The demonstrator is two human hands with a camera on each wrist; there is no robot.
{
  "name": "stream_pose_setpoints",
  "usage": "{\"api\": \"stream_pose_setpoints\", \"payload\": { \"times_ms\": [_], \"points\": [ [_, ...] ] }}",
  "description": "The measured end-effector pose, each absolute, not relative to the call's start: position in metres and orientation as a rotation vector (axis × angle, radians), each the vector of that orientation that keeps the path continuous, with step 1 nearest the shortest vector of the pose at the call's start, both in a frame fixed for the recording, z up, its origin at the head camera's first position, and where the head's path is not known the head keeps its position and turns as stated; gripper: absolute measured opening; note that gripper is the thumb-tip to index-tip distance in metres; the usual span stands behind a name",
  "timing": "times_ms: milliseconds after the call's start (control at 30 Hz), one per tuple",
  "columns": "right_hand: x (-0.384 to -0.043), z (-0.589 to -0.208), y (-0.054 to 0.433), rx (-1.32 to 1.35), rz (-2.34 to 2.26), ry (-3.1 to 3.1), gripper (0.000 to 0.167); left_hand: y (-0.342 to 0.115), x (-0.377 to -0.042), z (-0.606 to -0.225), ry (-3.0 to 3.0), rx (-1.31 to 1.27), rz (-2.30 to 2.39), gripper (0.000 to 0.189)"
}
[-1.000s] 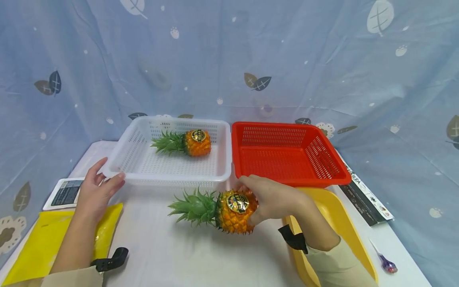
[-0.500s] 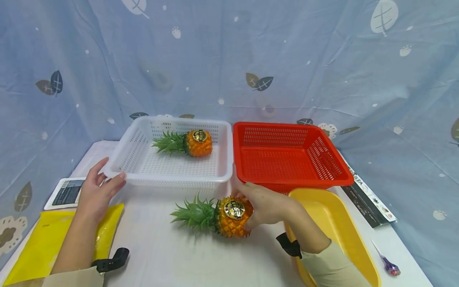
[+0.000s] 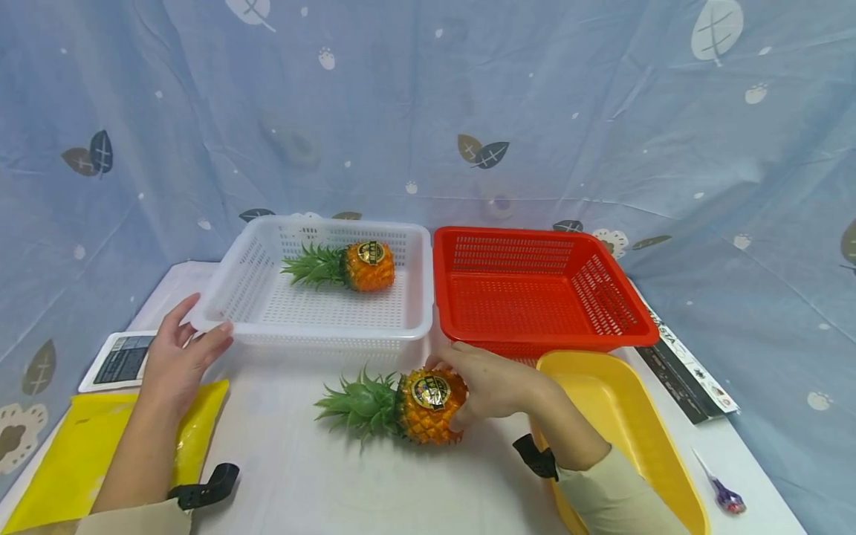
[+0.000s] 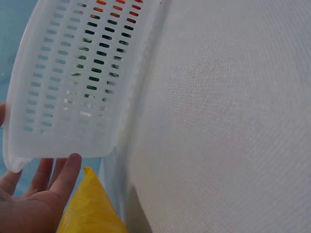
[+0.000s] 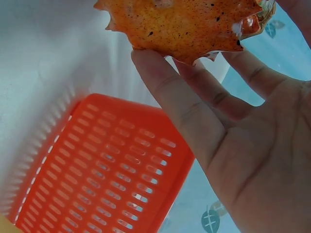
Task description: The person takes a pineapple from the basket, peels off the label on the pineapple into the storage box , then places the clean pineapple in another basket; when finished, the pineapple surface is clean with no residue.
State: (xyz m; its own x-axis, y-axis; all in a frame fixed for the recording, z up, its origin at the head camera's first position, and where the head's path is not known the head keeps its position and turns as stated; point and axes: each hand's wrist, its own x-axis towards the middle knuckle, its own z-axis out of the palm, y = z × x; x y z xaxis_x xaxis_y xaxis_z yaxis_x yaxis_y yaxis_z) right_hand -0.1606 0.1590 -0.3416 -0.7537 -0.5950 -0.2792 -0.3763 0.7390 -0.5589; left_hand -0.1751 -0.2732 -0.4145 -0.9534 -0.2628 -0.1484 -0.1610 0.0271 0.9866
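Note:
My right hand (image 3: 491,383) holds a small pineapple (image 3: 428,431) round the base end of its orange body, with its thumb on the near side. The pineapple lies sideways close over the white table, green crown to the left and a round black-and-gold label facing up. In the right wrist view its spiky base (image 5: 180,24) rests against the fingertips. My left hand (image 3: 177,364) grips the near left corner of a white perforated basket (image 3: 328,331). Its fingers (image 4: 68,179) show at the basket's end in the left wrist view. Inside the basket is a second pineapple (image 3: 368,276).
Beside the white basket stands a red perforated basket (image 3: 528,342). A yellow tray (image 3: 622,416) lies under my right forearm. Farther right are a long black-and-white box (image 3: 689,379) and a wrapped lollipop (image 3: 725,494). A yellow packet (image 3: 80,446) and a white-framed flat pack (image 3: 120,360) lie left.
My right hand has carried the pineapple a little left and toward me, lower over the table. The left hand stays at the white basket's corner.

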Motion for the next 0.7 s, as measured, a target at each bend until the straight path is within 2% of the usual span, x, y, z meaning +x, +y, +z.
{"api": "stream_pose_setpoints", "payload": {
  "times_ms": [300,600,700],
  "points": [
    [-0.162,-0.341,0.159,-0.719,-0.657,2.492,0.069,-0.274,-0.176,-0.411,-2.351,0.498,-1.911,0.089],
    [-0.163,-0.342,0.159,-0.74,-0.652,2.499,0.071,-0.246,-0.167,-0.388,-2.248,0.618,-1.345,0.052],
    [-0.162,-0.342,0.159,-0.741,-0.658,2.493,0.071,-0.237,-0.162,-0.382,-2.164,0.618,-1.219,0.046]
  ]
}}
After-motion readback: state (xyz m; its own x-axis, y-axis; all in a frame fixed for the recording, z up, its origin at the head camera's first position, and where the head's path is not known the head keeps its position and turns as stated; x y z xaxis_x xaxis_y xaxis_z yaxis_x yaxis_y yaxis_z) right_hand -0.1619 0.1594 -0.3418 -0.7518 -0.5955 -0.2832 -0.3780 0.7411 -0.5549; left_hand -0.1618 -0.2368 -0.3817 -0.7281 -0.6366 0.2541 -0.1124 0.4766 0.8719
